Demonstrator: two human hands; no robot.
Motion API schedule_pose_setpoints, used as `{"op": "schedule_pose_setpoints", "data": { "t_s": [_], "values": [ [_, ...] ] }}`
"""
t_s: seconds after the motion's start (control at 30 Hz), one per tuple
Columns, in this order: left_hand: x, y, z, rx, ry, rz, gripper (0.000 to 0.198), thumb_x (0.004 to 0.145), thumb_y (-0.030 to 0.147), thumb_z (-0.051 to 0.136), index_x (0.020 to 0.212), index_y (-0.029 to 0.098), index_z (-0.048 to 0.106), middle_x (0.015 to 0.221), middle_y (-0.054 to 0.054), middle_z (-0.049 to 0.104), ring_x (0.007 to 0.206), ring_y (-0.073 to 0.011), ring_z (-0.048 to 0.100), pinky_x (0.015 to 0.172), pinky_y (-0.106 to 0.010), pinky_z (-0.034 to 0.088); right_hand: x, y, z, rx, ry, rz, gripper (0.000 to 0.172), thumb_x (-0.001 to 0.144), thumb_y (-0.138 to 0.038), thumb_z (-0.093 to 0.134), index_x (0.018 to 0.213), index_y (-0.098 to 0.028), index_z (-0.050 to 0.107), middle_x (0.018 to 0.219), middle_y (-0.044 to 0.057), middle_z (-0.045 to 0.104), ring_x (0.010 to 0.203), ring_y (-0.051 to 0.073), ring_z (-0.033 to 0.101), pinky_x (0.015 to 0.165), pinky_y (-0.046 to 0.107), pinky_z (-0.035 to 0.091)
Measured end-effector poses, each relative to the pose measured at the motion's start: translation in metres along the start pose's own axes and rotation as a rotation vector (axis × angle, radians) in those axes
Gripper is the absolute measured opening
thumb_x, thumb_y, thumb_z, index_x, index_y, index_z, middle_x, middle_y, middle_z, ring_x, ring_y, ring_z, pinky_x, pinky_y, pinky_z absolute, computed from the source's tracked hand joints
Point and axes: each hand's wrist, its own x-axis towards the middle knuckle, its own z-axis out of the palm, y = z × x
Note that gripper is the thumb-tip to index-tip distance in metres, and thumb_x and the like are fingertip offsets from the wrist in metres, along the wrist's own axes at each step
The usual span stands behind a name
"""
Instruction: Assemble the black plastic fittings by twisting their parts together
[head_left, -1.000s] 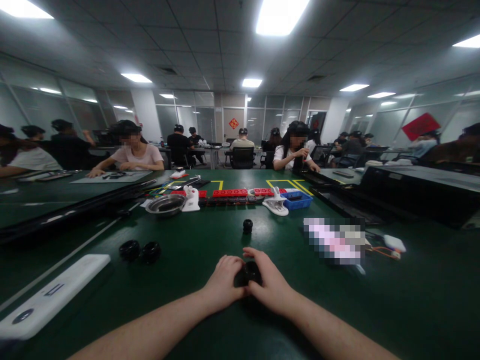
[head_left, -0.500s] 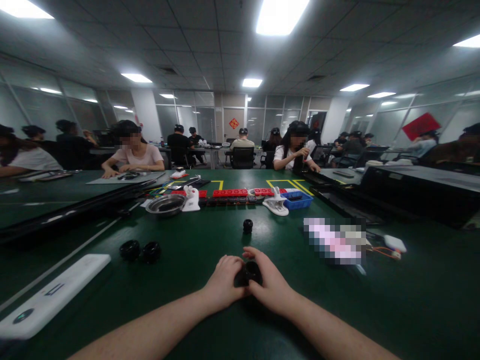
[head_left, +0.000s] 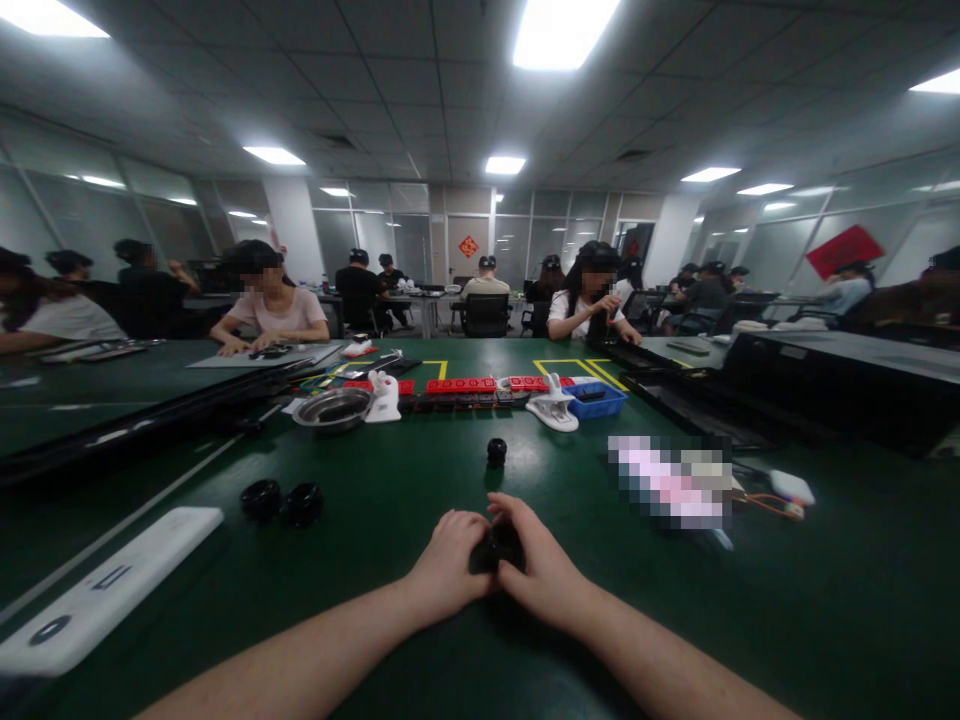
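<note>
A small round black part [head_left: 495, 547] sits between my two hands just above the green table [head_left: 390, 620]. My left hand [head_left: 448, 562] grips its left side with curled fingers. My right hand [head_left: 541, 572] wraps over its right side and top. Most of the part is hidden by my fingers. A smaller black cylinder [head_left: 496, 452] stands alone on the table a little beyond my hands. Two more black round parts [head_left: 283, 502] lie side by side to the left.
A white flat device [head_left: 97, 592] lies at the near left. Further back stand a metal bowl [head_left: 332, 408], white holders [head_left: 552, 408], a red row of parts [head_left: 460, 385] and a blue tray [head_left: 595, 399]. Other people sit at tables behind. Dark trays flank both sides.
Almost nothing has changed: both hands stay closed on the black part, with only slight finger shifts around it.
</note>
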Motion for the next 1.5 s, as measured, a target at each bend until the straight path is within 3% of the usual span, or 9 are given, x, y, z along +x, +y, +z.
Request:
{"op": "schedule_pose_setpoints", "data": {
  "t_s": [0.1,0.27,0.4,0.53,0.63,0.8,1.07,1.3,1.5],
  "values": [
    [-0.0001,0.0003,-0.0009,-0.005,-0.006,-0.003,0.036,0.064,0.035,0.063,0.093,0.018,0.054,0.099,-0.005,0.054,0.095,-0.0238,0.046,0.089,-0.04,0.033,-0.0005,0.0012,-0.0009,-0.034,0.014,0.006,0.068,0.059,-0.004,0.051,0.122,-0.02,0.032,0.116,0.008,0.044,0.107,0.022,0.042,0.094,0.039,0.033],
    [-0.0002,0.0038,-0.0045,-0.012,-0.014,-0.004,0.034,0.064,0.037,0.062,0.093,0.02,0.055,0.096,-0.004,0.054,0.093,-0.0231,0.047,0.086,-0.038,0.035,0.0031,0.0036,0.0016,-0.116,0.095,0.102,0.068,0.059,-0.021,0.066,0.12,-0.019,0.035,0.099,0.005,0.048,0.095,0.022,0.047,0.087,0.039,0.037],
    [-0.0001,0.0027,-0.0031,-0.011,-0.006,0.003,0.032,0.065,0.038,0.062,0.091,0.02,0.055,0.096,-0.004,0.054,0.091,-0.0227,0.048,0.085,-0.037,0.035,0.0035,0.0029,0.0023,-0.069,0.067,0.084,0.063,0.061,-0.012,0.058,0.119,-0.018,0.035,0.097,0.005,0.049,0.092,0.019,0.049,0.086,0.035,0.038],
    [0.0003,-0.0022,0.0016,0.003,0.019,0.012,0.036,0.062,0.037,0.064,0.092,0.019,0.054,0.097,-0.005,0.054,0.092,-0.023,0.047,0.084,-0.036,0.036,0.0004,0.0008,-0.0006,-0.004,-0.001,0.012,0.067,0.058,-0.003,0.047,0.121,-0.02,0.032,0.112,0.007,0.046,0.103,0.02,0.046,0.092,0.037,0.034],
    [0.0004,-0.0031,0.0029,0.008,0.035,0.023,0.036,0.062,0.037,0.064,0.091,0.018,0.055,0.096,-0.005,0.054,0.091,-0.0229,0.047,0.084,-0.036,0.035,-0.0003,0.0001,-0.0021,-0.053,0.019,0.01,0.067,0.058,-0.006,0.051,0.122,-0.02,0.033,0.114,0.008,0.046,0.106,0.022,0.043,0.093,0.04,0.032],
    [-0.0003,-0.0002,0.0,-0.005,0.026,0.035,0.032,0.064,0.038,0.063,0.089,0.019,0.055,0.095,-0.004,0.054,0.089,-0.022,0.048,0.082,-0.035,0.037,0.0032,0.003,-0.0002,-0.139,0.095,0.112,0.066,0.059,-0.021,0.065,0.119,-0.018,0.037,0.097,0.005,0.051,0.093,0.022,0.049,0.086,0.039,0.038],
    [-0.0003,-0.0019,0.0014,0.004,0.024,0.017,0.033,0.064,0.036,0.063,0.09,0.019,0.054,0.096,-0.005,0.054,0.093,-0.0228,0.047,0.088,-0.039,0.033,-0.0005,0.0021,-0.0009,-0.043,-0.014,0.003,0.063,0.061,-0.005,0.049,0.121,-0.02,0.034,0.112,0.007,0.049,0.104,0.02,0.046,0.092,0.038,0.034],
    [-0.0007,0.0017,-0.0021,0.006,0.013,0.019,0.033,0.064,0.038,0.062,0.091,0.02,0.055,0.096,-0.004,0.054,0.09,-0.022,0.047,0.084,-0.036,0.036,0.0036,0.003,-0.0009,-0.171,0.099,0.118,0.064,0.06,-0.024,0.066,0.118,-0.017,0.039,0.096,0.006,0.051,0.092,0.022,0.049,0.085,0.038,0.038],
    [-0.0002,-0.0024,0.0019,0.02,0.021,0.034,0.035,0.065,0.038,0.062,0.092,0.019,0.054,0.096,-0.004,0.054,0.091,-0.0222,0.047,0.086,-0.037,0.035,0.0011,0.0039,-0.0002,-0.068,0.002,0.025,0.06,0.061,-0.006,0.051,0.118,-0.019,0.037,0.103,0.006,0.052,0.097,0.019,0.049,0.089,0.036,0.036]
  ]
}}
